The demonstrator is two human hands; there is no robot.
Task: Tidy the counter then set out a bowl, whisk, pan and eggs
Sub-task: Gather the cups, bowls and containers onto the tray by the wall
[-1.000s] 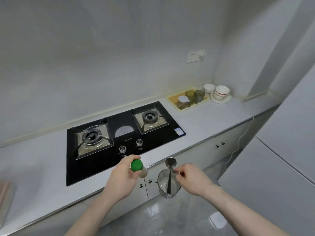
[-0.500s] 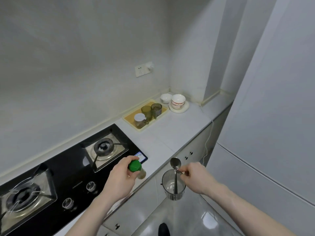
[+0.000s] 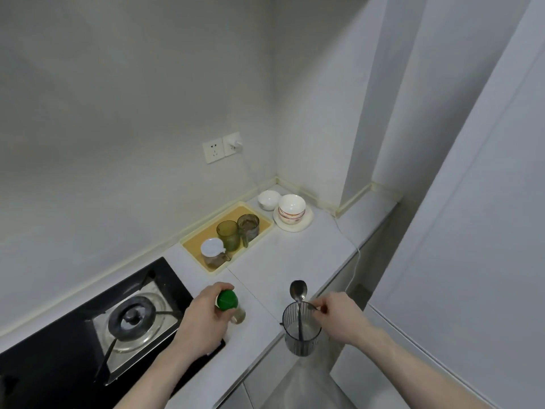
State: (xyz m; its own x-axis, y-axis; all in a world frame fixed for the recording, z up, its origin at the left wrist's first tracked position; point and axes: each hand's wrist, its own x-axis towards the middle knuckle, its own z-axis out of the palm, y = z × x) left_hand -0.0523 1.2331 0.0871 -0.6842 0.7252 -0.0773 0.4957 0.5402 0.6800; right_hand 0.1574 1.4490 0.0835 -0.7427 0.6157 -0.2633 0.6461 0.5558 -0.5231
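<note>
Both hands loaded above the worktop (image 3: 298, 261) edge.

The left hand (image 3: 203, 317) has its grip closed around a small green-capped bottle (image 3: 228, 302), held over the worktop just right of the black gas hob (image 3: 88, 329). The right hand (image 3: 339, 317) has its grip closed on the rim of a clear ribbed glass (image 3: 300, 332), with a metal spoon (image 3: 298, 293) standing in it; the glass hangs at the worktop's front edge. Toward the corner, a yellow tray (image 3: 259, 231) carries two tinted cups and a white-lidded jar. Just beside the tray, a small white bowl (image 3: 268, 199) stands next to a patterned bowl (image 3: 291, 208) on a white plate (image 3: 306, 222).
</note>
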